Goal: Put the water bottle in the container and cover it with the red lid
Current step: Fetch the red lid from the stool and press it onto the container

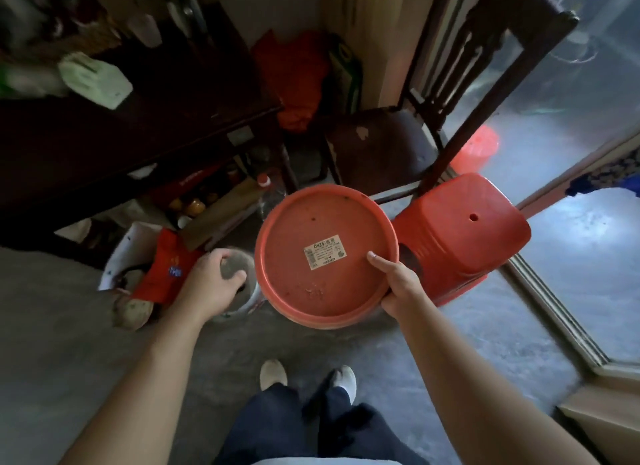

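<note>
— What stands around the chair (381, 149)?
— It is dark wood, slatted back, worn seat. A red stool (464, 229) is just in front of it, to the right. A dark table (145, 125) lies to its left, with a pale green box (95, 80) on top and clutter on the shelf below. Behind the chair, in the corner, red bags (294, 76) lean on a cream wall (363, 21).
— The floor (86, 326)?
— Grey concrete, dim in front of the chair. To the chair's right it turns bright beyond a door sill (554, 315), where daylight falls and a red bucket (481, 145) sits blurred.
</note>
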